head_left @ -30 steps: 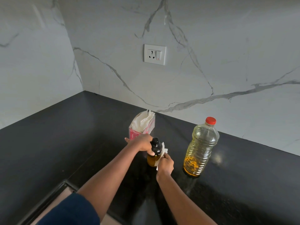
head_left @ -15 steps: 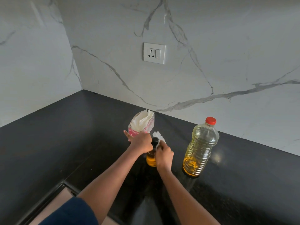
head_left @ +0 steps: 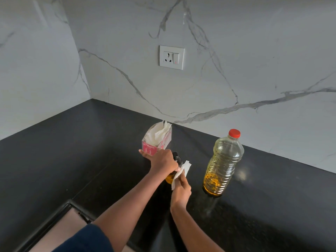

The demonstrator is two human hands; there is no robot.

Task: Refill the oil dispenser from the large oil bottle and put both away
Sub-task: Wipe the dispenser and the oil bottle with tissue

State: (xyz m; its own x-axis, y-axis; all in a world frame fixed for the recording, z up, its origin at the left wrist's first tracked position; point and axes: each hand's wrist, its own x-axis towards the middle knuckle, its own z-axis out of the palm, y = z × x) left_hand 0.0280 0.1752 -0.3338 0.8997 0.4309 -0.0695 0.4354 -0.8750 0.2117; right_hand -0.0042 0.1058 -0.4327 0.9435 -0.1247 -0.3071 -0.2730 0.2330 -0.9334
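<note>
The small oil dispenser [head_left: 176, 161], dark-topped with amber oil low in its glass body, stands on the black counter [head_left: 91, 151]. My left hand [head_left: 162, 161] grips its upper part from the left. My right hand [head_left: 181, 191] holds a white tissue [head_left: 182, 171] pressed against the dispenser's right side. The large clear oil bottle [head_left: 222, 164] with a red cap [head_left: 234, 133] stands upright to the right, apart from both hands, with a little oil at its bottom.
A pink tissue box [head_left: 157, 139] with white tissues sticking out sits just behind my left hand. A wall socket [head_left: 171, 57] is on the marble backsplash. A sink edge [head_left: 54, 217] shows at the lower left.
My right hand with the tissue rose to the dispenser's top, then came back down along its right side. My left hand stayed on the dispenser.
</note>
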